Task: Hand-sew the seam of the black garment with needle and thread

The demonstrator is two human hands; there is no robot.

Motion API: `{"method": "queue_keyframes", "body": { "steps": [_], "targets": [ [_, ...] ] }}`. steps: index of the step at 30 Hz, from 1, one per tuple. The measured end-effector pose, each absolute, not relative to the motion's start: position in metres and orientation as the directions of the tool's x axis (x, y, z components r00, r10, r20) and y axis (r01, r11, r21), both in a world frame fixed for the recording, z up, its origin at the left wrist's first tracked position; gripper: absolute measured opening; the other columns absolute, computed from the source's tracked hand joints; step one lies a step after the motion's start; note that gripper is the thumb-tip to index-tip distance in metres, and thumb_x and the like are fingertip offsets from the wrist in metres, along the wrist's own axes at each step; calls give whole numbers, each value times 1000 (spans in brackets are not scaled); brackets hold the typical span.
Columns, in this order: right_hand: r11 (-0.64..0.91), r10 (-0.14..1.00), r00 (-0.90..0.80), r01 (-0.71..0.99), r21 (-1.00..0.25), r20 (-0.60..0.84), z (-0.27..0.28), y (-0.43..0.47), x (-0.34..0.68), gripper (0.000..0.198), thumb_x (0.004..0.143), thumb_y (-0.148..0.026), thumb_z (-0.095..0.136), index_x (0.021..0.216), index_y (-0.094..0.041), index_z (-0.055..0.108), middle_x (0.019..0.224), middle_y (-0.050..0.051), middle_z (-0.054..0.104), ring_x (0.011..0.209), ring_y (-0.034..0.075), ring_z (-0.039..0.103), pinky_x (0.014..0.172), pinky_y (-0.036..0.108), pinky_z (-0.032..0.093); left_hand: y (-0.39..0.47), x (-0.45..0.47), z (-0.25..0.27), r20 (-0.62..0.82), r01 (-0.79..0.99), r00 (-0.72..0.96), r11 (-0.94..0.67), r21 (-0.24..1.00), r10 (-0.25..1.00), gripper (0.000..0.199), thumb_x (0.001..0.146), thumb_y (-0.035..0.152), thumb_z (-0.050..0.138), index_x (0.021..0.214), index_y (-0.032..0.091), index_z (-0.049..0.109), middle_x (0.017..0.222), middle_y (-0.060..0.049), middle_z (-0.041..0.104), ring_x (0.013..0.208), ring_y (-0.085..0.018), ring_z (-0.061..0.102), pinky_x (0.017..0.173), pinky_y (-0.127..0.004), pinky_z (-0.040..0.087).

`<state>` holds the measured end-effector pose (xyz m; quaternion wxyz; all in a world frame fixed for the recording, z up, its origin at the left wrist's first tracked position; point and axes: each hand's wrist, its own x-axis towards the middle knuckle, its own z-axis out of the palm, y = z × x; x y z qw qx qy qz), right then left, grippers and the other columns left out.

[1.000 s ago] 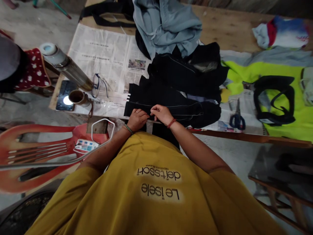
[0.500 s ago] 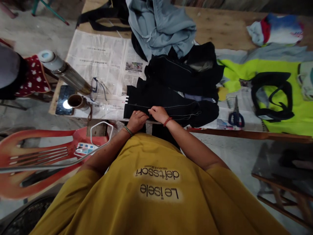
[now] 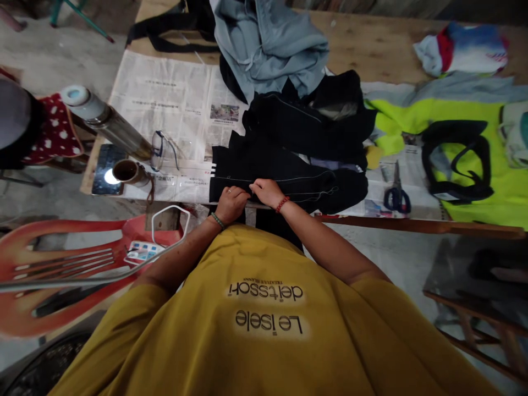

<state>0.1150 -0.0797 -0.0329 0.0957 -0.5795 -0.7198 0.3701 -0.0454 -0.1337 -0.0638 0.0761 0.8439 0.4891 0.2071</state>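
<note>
A black garment [image 3: 272, 157] with pale stitching lines is spread along the table's near edge. My left hand [image 3: 231, 204], a green beaded bracelet at its wrist, is closed on the garment's near edge. Just to its right, my right hand [image 3: 266, 192] has thumb and finger pinched together over the same cloth; what lies between them is too small to make out. The fingertips of both hands almost meet. A loose pale thread [image 3: 330, 190] trails over the cloth right of my right hand.
Newspaper [image 3: 165, 82] covers part of the wooden table. Left stand a flask [image 3: 109, 124], glasses [image 3: 159, 151], a cup [image 3: 127, 171] and a phone [image 3: 103, 181]. Scissors [image 3: 397, 198] and a yellow-green garment [image 3: 462, 110] lie right. A grey hooded garment [image 3: 272, 49] lies behind; a red chair [image 3: 61, 236] stands left.
Both hands stay at the same spot on the black garment, with only slight finger movement. The whole view has shifted very slightly.
</note>
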Motion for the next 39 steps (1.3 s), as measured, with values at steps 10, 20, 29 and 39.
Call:
{"method": "queue_keyframes", "body": {
  "steps": [10, 20, 29, 39],
  "targets": [
    [86, 891, -350, 755, -650, -288, -28, -78, 117, 29, 88, -28, 49, 74, -12, 68, 69, 0, 63, 64, 9, 48, 62, 21, 30, -134, -43, -63, 295, 790, 399, -489, 370, 868, 21, 90, 22, 47, 91, 20, 68, 90, -6, 65, 85, -20, 54, 75, -34, 34],
    [109, 876, -386, 742, -662, -289, -28, -75, 118, 27, 87, -25, 51, 72, -11, 68, 65, -1, 60, 61, 8, 46, 60, 21, 29, -135, -42, -63, 299, 789, 386, -480, 384, 873, 21, 91, 26, 48, 91, 20, 68, 90, -6, 66, 85, -20, 55, 74, -34, 35],
    [171, 840, -440, 770, -614, -318, -22, -80, 116, 26, 88, -23, 48, 78, -11, 69, 74, 2, 65, 65, 8, 49, 61, 21, 29, -129, -43, -64, 291, 785, 357, -454, 422, 888, 22, 89, 21, 46, 95, 18, 67, 91, -7, 65, 87, -19, 56, 75, -32, 40],
    [279, 775, -509, 807, -521, -374, -15, -75, 116, 30, 90, -27, 48, 75, -11, 68, 73, 3, 65, 65, 9, 50, 60, 21, 30, -130, -41, -67, 258, 809, 297, -386, 443, 919, 18, 86, 20, 49, 88, 19, 67, 87, -6, 65, 86, -19, 57, 75, -32, 40]
  ]
}}
